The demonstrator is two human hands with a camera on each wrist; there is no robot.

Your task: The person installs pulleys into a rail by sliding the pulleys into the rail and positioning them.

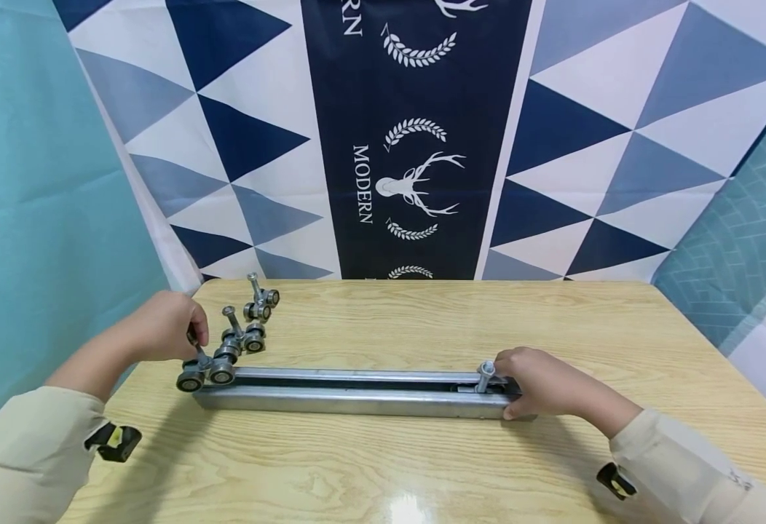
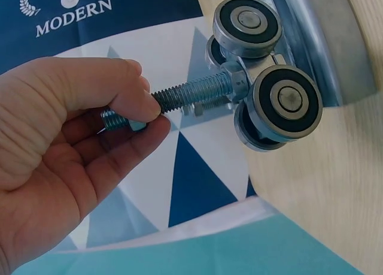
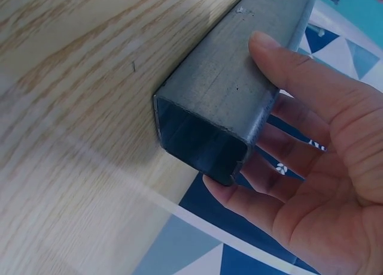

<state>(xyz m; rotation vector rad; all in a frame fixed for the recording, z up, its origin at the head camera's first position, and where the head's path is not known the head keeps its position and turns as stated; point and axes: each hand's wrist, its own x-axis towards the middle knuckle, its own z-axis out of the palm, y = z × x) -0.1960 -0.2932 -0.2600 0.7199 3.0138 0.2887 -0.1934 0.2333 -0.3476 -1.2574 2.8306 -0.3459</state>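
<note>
Beside one metal rail (image 1: 357, 400), three wheeled trolleys (image 1: 222, 372); in its slot, one bolt (image 1: 484, 377).

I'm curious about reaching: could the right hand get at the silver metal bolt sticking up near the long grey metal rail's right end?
Probably yes: the bolt is beside the right hand with nothing visible between, though that hand may need to release the rail.

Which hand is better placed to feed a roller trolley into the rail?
Probably the left hand: it pinches the bolt of a roller trolley by the left end of the rail; the right hand grips the other end.
</note>
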